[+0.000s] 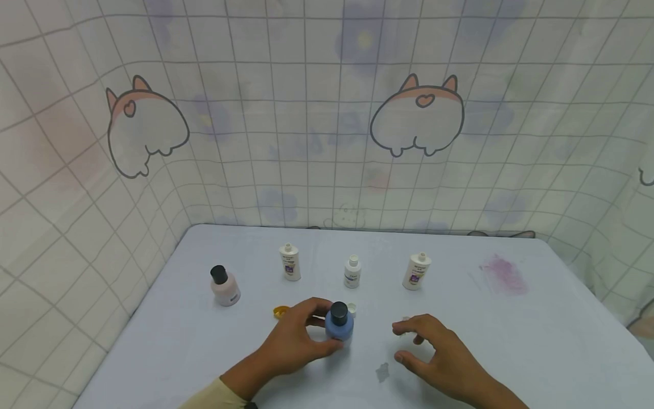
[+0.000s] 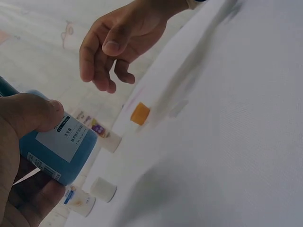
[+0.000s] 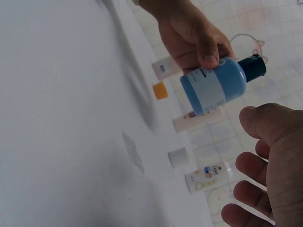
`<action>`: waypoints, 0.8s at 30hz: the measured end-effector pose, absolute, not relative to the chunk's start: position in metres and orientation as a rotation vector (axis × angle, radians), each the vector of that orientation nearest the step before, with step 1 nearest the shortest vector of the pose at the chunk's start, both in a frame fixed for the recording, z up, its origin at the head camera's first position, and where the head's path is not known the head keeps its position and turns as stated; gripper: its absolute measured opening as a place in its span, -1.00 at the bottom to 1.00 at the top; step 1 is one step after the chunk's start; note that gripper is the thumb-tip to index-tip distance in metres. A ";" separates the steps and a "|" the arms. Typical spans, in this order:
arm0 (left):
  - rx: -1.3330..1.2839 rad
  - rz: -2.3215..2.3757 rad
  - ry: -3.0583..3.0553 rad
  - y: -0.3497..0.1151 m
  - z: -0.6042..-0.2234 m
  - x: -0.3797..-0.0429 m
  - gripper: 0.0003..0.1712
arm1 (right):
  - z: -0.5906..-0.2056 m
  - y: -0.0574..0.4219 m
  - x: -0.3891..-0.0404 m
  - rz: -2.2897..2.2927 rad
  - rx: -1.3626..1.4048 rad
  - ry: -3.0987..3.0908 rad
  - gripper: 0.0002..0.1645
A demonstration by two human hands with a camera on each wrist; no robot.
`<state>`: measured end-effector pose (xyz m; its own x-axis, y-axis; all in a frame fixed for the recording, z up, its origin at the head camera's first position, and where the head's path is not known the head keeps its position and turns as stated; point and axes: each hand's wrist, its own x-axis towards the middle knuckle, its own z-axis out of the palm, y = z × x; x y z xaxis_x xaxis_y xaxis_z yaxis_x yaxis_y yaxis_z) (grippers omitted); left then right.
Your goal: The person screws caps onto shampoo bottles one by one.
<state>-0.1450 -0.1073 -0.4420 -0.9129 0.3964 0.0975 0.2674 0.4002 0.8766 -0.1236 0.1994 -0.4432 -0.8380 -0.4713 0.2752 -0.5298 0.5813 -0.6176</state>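
My left hand (image 1: 298,338) grips a blue bottle (image 1: 339,325) with a black cap, thumb on the near side. The bottle, with a white label, is held above the table in the right wrist view (image 3: 213,85). To its right, my right hand (image 1: 441,355) hovers over the table, fingers loosely bent and apart from the thumb, holding nothing. A white cap (image 1: 351,309) lies just behind the blue bottle. An orange cap (image 1: 280,311) lies beside the left hand, partly covered by it. Something pale behind the right fingertips is mostly hidden.
Three white bottles stand across the back: one at left (image 1: 290,262), a smaller one (image 1: 352,271) in the middle, one at right (image 1: 416,271). A pale pink bottle (image 1: 225,287) with a black cap stands far left. The white table (image 1: 168,341) bears a grey mark and a pink stain.
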 end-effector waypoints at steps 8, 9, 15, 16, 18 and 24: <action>0.624 1.614 2.534 -0.119 -0.440 -0.145 -0.34 | -0.444 0.198 -0.124 1.107 0.878 -2.703 -0.54; 0.632 1.625 2.538 -0.120 -0.440 -0.145 -0.34 | -0.444 0.198 -0.124 1.109 0.874 -2.712 -0.54; 0.613 1.665 2.546 -0.127 -0.440 -0.146 -0.34 | -0.443 0.198 -0.124 1.119 0.875 -2.721 -0.54; 0.607 1.669 2.546 -0.129 -0.440 -0.147 -0.34 | -0.443 0.198 -0.124 1.120 0.878 -2.717 -0.54; 0.587 1.663 2.559 -0.131 -0.441 -0.147 -0.33 | -0.443 0.198 -0.123 1.121 0.883 -2.710 -0.54; 0.538 1.681 2.582 -0.139 -0.439 -0.150 -0.32 | -0.443 0.197 -0.124 1.128 0.879 -2.706 -0.55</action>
